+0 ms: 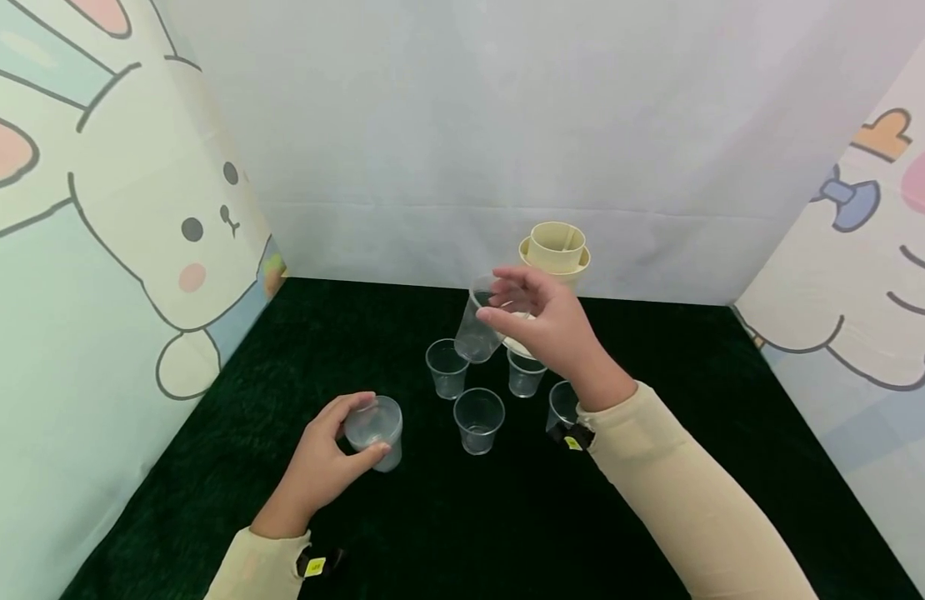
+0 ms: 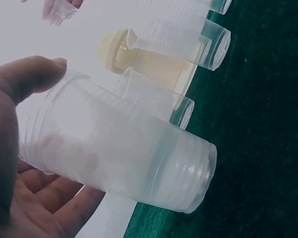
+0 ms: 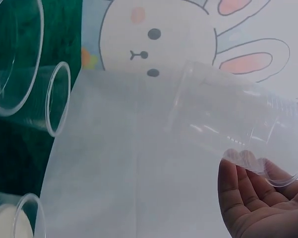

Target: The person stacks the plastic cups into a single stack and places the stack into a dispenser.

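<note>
My left hand (image 1: 320,462) grips nested clear plastic cups (image 2: 109,144) by their rim, at the left of the dark green cloth. Thumb and fingers lie on opposite sides. Higher up, my right hand (image 1: 552,329) holds a single clear plastic cup (image 3: 228,119) near its rim, and that cup tilts above the others. Below it, several clear cups stand upright, among them a front one (image 1: 479,421), a left one (image 1: 447,369) and one (image 1: 525,375) partly covered by my right hand. Another cup (image 1: 562,404) is partly behind my right wrist.
A cream-coloured cup-shaped holder (image 1: 557,247) stands at the back, its lower part hidden by my right hand. White cloth walls (image 1: 402,150) rise behind and at the sides, with cartoon rabbits printed on them. Green cloth (image 1: 342,333) covers the table.
</note>
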Tool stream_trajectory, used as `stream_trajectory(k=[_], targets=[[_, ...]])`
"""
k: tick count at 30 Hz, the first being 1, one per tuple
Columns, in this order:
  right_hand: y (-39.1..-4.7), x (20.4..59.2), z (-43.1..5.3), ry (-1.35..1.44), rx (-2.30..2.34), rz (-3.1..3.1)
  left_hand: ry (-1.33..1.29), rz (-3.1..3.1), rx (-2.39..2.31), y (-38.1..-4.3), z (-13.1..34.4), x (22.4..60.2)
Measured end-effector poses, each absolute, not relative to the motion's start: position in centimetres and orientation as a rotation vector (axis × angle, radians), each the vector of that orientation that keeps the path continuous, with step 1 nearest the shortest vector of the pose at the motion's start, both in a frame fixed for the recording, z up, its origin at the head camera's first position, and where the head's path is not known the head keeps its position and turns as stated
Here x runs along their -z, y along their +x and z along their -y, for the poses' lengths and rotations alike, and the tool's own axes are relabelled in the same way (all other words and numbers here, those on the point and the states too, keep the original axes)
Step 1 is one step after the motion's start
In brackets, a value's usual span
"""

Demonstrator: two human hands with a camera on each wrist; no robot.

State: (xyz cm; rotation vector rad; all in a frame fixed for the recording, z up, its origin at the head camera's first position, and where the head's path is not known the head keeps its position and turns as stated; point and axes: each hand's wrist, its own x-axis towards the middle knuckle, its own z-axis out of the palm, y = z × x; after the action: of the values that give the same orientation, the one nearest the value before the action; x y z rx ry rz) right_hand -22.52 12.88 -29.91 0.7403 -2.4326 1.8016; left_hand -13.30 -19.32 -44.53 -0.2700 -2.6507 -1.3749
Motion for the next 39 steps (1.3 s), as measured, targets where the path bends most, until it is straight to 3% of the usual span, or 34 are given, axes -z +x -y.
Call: stream_trajectory(k=[18,39], targets=[[-21.2,30.2,-6.6,0.992,-1.795,2.388,-0.271,2.652,1.393,-13.2,19.3,44.3],[-19.7,33.8,-1.8,1.089,-1.794,2.537,-0.323,2.632,1.396,-13.3,19.6,44.4]])
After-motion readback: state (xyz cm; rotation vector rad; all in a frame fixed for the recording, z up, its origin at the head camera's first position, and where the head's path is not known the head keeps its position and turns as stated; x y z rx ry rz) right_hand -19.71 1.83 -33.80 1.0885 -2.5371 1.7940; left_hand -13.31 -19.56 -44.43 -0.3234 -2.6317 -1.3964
